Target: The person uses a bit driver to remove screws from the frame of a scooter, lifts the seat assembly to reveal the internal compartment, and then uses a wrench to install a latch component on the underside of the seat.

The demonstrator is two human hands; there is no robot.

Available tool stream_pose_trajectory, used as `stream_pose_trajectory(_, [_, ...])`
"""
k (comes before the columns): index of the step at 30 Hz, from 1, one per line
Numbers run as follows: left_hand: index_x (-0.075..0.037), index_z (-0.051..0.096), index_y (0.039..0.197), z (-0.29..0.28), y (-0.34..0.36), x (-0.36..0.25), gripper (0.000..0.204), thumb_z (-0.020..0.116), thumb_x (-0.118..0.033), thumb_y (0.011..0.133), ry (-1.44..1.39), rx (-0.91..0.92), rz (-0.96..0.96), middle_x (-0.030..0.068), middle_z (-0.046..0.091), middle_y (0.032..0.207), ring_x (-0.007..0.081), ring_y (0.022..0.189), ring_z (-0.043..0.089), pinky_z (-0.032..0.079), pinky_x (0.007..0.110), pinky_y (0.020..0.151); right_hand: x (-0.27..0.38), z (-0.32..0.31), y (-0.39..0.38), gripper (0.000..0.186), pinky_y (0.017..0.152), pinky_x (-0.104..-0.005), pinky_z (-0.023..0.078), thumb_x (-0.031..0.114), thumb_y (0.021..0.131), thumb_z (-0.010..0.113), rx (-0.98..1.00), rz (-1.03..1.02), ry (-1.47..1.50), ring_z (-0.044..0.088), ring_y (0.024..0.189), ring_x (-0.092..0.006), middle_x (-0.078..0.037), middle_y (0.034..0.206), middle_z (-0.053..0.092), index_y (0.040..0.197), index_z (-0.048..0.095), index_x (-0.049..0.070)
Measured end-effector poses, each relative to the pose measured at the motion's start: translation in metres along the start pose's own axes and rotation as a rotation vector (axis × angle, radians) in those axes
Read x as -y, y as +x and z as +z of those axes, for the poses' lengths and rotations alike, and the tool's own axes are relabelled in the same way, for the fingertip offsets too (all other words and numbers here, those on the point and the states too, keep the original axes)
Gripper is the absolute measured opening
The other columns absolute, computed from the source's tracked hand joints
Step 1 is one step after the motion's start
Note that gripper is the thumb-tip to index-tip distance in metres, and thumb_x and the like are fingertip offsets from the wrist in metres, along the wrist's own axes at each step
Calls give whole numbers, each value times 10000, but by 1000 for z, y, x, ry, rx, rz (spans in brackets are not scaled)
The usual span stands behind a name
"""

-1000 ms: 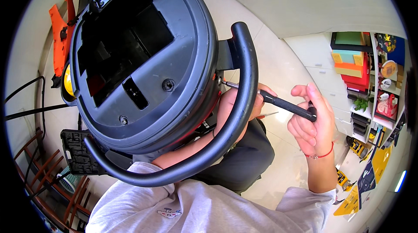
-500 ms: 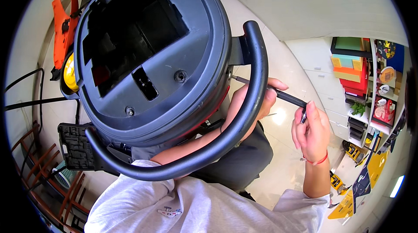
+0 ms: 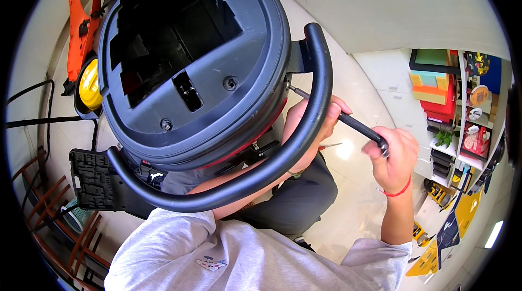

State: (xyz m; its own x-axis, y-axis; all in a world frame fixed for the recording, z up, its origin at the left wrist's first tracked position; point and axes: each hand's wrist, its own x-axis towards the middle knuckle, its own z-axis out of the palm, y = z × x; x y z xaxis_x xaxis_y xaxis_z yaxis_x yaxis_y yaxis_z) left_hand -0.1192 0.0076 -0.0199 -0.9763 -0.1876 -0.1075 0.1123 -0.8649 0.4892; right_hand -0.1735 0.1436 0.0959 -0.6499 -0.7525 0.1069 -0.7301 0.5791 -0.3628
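A dark grey oval machine housing, with a black cavity and a curved tubular bar, fills the upper middle. A black knurled tool with a metal shaft meets a fitting on the housing's right side, under the bar. My left hand, partly hidden by the bar, grips the tool's shaft end. My right hand, with a red cord at the wrist, is closed around the outer end of the tool, its fingertips slightly blurred.
An open black tool case lies lower left near wooden frames. An orange part and yellow dome are upper left. At right are stocked shelves, white drawers and yellow power tools.
My right hand has turned and its raised fingers have closed round the tool's end, whose angle now slopes more steeply. The housing appears slightly further right in view.
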Motion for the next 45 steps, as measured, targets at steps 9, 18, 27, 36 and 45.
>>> stream_pose_trajectory(9, [-2,565,845,1,4,-1,187,535,-166,928,40,-85,-3,-101,349,564,-23,479,274,194,171,441,-10,31,-24,606,438,-251,384,464,981,199,98,766,1357,492,411,-176,-126,528,557,885,573,-3])
stream_pose_trajectory(18, [-20,582,872,3,4,-5,154,517,-145,936,-107,-44,-69,-93,354,590,-13,511,288,207,176,454,10,24,-11,497,471,-242,406,344,981,386,-197,521,424,508,438,-136,-84,503,534,681,541,-21])
stream_pose_trajectory(27, [-22,583,900,5,6,-6,204,504,-201,957,32,-36,-26,-116,312,580,-12,511,249,168,186,465,16,24,-4,364,574,-302,436,317,929,485,-176,529,787,551,610,-200,-122,679,568,1019,511,-35])
stream_pose_trajectory(36, [-7,584,849,10,3,-13,205,544,-189,935,-139,-29,-67,-96,354,577,-11,493,272,173,176,461,1,3,-1,277,519,-314,417,246,816,657,-107,-147,-251,539,538,-233,-100,649,574,925,576,5])
stream_pose_trajectory(45, [-13,568,850,3,4,-5,198,549,-201,910,-83,-49,3,-41,469,684,18,586,341,266,190,539,18,33,-6,481,437,-258,395,393,977,367,-185,728,1004,512,468,-187,-109,586,552,797,588,6])
